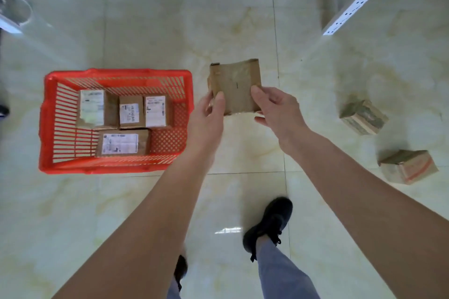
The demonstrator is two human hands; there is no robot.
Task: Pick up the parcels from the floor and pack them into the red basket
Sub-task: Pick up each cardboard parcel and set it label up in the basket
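Hands meet on one brown parcel [235,85], held above the floor [150,31] just right of the red basket [48,114]. The left hand [207,116] grips the parcel's left edge, thumb on the top face and fingers curled under. The right hand [277,109] pinches the right edge, thumb on top, the other fingers curled below the lower corner. The parcel's plain cardboard face is up, tilted a little, with a dark bit of tape at its far left corner.

Four labelled boxes lie flat on the basket's bottom. A big box [97,109] sits at the far left, a middle box [131,111] and a right box [158,110] touch each other beside it, and a long box [122,143] lies in front of them, nearer the person. The basket's right part shows bare mesh.

Two more parcels wait on the tiles well to the right: a banded one [363,116] farther out and a red-marked one [409,166] nearer. A white perforated rail [359,0] slants across the top right corner. Below, a black shoe [269,223] and a grey trouser leg [284,272] show between the arms.
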